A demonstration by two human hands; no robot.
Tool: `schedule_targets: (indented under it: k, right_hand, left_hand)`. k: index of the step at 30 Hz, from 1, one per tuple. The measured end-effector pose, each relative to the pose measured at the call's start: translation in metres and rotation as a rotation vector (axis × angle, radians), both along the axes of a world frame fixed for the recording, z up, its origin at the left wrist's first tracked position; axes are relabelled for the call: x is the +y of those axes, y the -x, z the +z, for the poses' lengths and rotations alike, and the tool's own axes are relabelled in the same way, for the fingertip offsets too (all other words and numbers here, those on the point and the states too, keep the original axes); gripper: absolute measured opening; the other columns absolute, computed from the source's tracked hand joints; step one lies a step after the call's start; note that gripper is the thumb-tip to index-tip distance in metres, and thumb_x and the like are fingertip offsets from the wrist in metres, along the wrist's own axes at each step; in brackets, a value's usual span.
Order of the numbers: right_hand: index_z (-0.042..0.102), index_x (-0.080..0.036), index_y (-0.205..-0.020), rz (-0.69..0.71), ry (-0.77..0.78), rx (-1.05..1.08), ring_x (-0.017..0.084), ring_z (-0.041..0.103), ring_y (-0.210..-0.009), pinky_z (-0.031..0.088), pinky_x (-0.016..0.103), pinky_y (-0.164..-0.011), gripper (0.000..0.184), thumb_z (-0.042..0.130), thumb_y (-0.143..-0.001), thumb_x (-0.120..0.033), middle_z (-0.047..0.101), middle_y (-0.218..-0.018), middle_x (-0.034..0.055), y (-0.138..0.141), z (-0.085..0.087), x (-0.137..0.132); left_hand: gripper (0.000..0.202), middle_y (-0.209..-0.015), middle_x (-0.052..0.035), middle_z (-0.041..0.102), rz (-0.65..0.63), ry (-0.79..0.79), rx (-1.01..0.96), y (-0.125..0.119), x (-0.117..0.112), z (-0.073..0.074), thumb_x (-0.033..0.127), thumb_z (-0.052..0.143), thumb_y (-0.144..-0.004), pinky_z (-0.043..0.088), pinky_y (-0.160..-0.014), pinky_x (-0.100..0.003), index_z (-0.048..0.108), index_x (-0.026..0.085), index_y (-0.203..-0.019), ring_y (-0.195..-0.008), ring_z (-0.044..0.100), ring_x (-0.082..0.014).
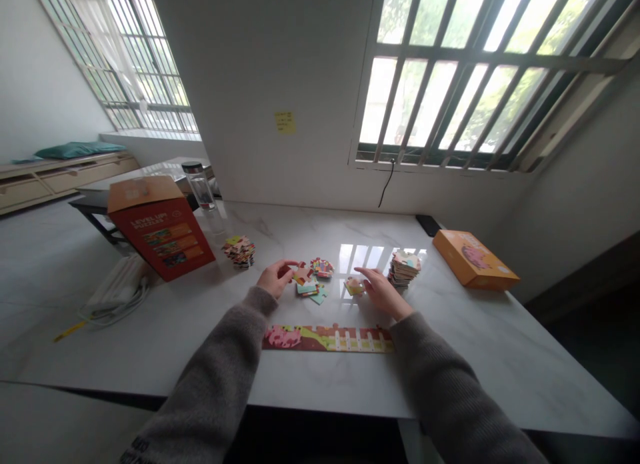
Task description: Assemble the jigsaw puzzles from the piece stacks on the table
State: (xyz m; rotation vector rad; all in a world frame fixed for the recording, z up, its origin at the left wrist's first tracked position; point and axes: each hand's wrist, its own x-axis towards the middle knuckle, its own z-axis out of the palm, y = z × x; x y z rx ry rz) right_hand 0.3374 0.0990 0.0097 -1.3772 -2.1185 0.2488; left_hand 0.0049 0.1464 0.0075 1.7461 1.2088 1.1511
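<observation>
Two bare hands work over a pale marble-patterned bench [325,384], where a joined strip [329,339] of puzzle pieces lies nearest the person, picture side up, its pink figures and white fence readable, it seems, from the seat. The left hand [276,278] pinches a brownish piece [303,273] between thumb and fingertips by its edge, a grip that likely leaves most of the print in sight. The right hand [383,293], index finger stretched out, has its lower fingers at a yellowish piece [353,287]; whether they grip it or merely touch it cannot be told. Between the hands sit a colorful pile [321,268] and some teal pieces [307,289], all within easy reach. A left stack [240,251] and a right stack [404,269] flank the middle, probably heaped high to save room. Farther out, a red box [160,227] stands at left and an orange box [475,259] lies flat at right, apparently set aside to keep elbows free.
</observation>
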Motion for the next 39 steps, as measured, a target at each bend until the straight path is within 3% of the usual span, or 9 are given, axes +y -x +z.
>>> schedule_targets:
  k: [3,7,11,16,23,28,30,34,39]
  right_hand:
    - [0.058,-0.016,-0.134,0.019,0.088,-0.076,0.024,0.058,-0.114,0.046,0.038,-0.101,0.049,0.05,-0.086,-0.006,0.065,-0.124,0.0125,-0.011,-0.011,0.006]
    - [0.058,-0.02,-0.133,0.035,0.074,-0.123,0.025,0.054,-0.116,0.044,0.038,-0.102,0.055,0.054,-0.081,-0.006,0.064,-0.125,0.0103,-0.007,-0.014,0.004]
    - [0.059,-0.018,-0.133,0.016,0.096,-0.166,0.025,0.055,-0.107,0.046,0.036,-0.097,0.053,0.058,-0.08,-0.011,0.061,-0.117,0.0118,-0.009,-0.012,0.002]
    - [0.056,-0.02,-0.135,0.044,0.085,-0.077,0.022,0.056,-0.102,0.048,0.035,-0.094,0.054,0.063,-0.082,-0.016,0.054,-0.111,0.0092,-0.014,-0.012,-0.001]
    - [0.058,-0.016,-0.128,0.079,0.081,0.061,0.018,0.058,-0.09,0.052,0.031,-0.084,0.047,0.065,-0.082,-0.018,0.051,-0.113,0.0098,-0.011,-0.011,-0.001]
    - [0.063,-0.018,-0.122,-0.005,0.121,0.128,0.019,0.059,-0.083,0.05,0.032,-0.078,0.041,0.068,-0.082,-0.028,0.06,-0.099,0.007,-0.007,-0.008,-0.002]
    - [0.064,-0.017,-0.118,-0.008,0.167,0.218,0.018,0.058,-0.075,0.049,0.031,-0.071,0.034,0.061,-0.088,-0.034,0.062,-0.087,0.0041,-0.007,-0.006,-0.001]
    - [0.064,-0.016,-0.114,-0.007,0.245,0.481,0.015,0.055,-0.063,0.045,0.028,-0.06,0.039,0.054,-0.092,-0.046,0.062,-0.072,0.0007,0.0,0.005,-0.003]
    - [0.062,-0.015,-0.116,0.175,0.362,0.568,0.014,0.055,-0.062,0.043,0.027,-0.057,0.037,0.056,-0.093,-0.043,0.062,-0.073,0.0005,0.052,0.024,-0.018]
  left_hand:
    - [0.031,-0.07,-0.0029,0.066,0.135,0.009,0.104,0.013,0.01,-0.01,0.039,0.062,-0.079,0.05,-0.061,-0.028,0.069,0.016,-0.099,-0.066,0.061,-0.0175]
    - [0.017,-0.072,-0.0034,0.069,0.257,0.029,0.311,0.023,0.012,-0.016,0.034,0.064,-0.078,0.049,-0.063,-0.028,0.067,0.019,-0.083,-0.067,0.064,-0.0184]
    - [0.024,-0.083,-0.0052,0.071,0.259,0.0,0.504,0.025,0.005,-0.011,0.037,0.066,-0.078,0.048,-0.066,-0.028,0.069,0.018,-0.092,-0.07,0.063,-0.0182]
    - [0.048,-0.085,-0.0026,0.07,0.058,0.018,0.565,0.023,-0.004,-0.007,0.037,0.074,-0.07,0.047,-0.063,-0.027,0.066,0.019,-0.114,-0.067,0.061,-0.0171]
    - [0.042,-0.102,-0.0078,0.073,-0.311,0.095,0.371,0.006,-0.013,-0.003,0.039,0.065,-0.079,0.053,-0.073,-0.029,0.069,0.018,-0.114,-0.079,0.064,-0.0183]
    - [0.042,-0.117,-0.0083,0.071,-0.386,0.086,0.357,0.002,-0.016,-0.002,0.042,0.06,-0.082,0.052,-0.087,-0.03,0.072,0.02,-0.116,-0.097,0.067,-0.0209]
    - [0.042,-0.114,-0.0075,0.073,-0.349,0.074,0.341,0.005,-0.014,0.001,0.042,0.058,-0.083,0.052,-0.086,-0.03,0.071,0.02,-0.117,-0.095,0.068,-0.0209]
    - [0.038,-0.105,-0.0073,0.075,-0.143,0.008,0.283,0.025,-0.019,0.009,0.044,0.057,-0.084,0.052,-0.08,-0.031,0.072,0.019,-0.108,-0.092,0.068,-0.0218]
    - [0.032,-0.089,-0.0051,0.075,0.015,-0.048,0.344,0.06,-0.055,0.018,0.043,0.056,-0.086,0.048,-0.073,-0.031,0.073,0.02,-0.098,-0.079,0.065,-0.0201]
